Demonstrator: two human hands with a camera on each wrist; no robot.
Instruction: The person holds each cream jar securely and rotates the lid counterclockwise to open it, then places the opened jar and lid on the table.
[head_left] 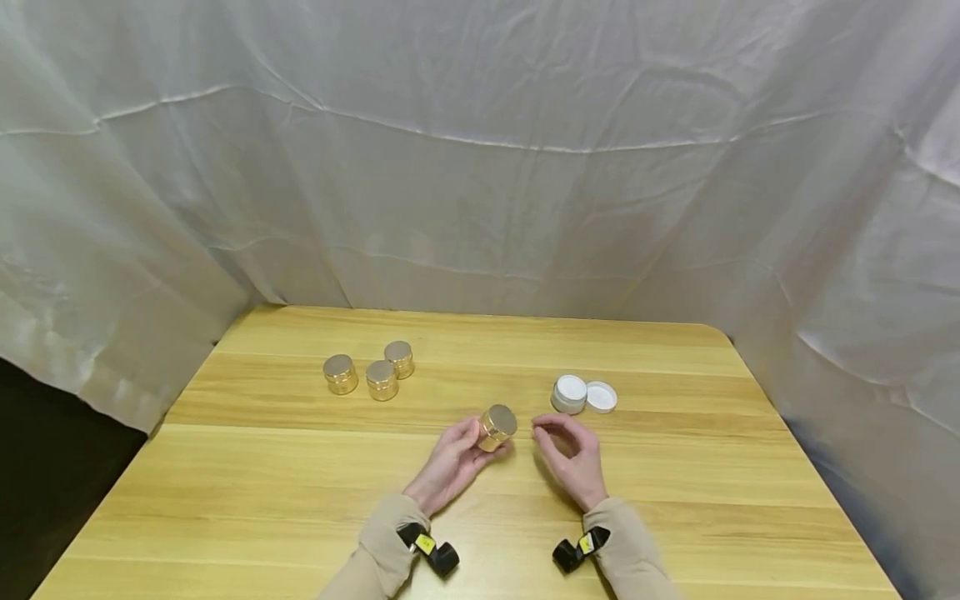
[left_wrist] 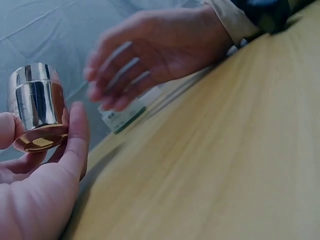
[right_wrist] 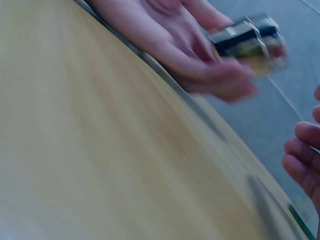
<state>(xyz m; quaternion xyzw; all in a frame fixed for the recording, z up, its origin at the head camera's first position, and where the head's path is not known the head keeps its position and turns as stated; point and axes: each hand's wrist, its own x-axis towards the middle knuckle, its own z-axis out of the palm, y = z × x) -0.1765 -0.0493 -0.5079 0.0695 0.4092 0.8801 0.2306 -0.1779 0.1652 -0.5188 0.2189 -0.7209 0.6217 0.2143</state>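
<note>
A shiny gold jar with its lid on [head_left: 497, 427] is held up off the table by my left hand [head_left: 452, 465], thumb on one side and fingers on the other. In the left wrist view the same jar [left_wrist: 37, 107] shows its mirror-like side and rounded base. My right hand [head_left: 572, 459] hovers to the right of the jar, fingers loosely bent, with nothing in it and a gap to the jar. Beyond that hand stands a white-topped jar [head_left: 569, 394], and a round white lid [head_left: 602, 397] lies beside it.
Towards the back left of the wooden table [head_left: 300, 483] stand three more gold jars: one on the left [head_left: 341, 374], one in the middle [head_left: 382, 380] and one behind [head_left: 399, 359]. A grey cloth curtain [head_left: 480, 208] hangs around the back and sides.
</note>
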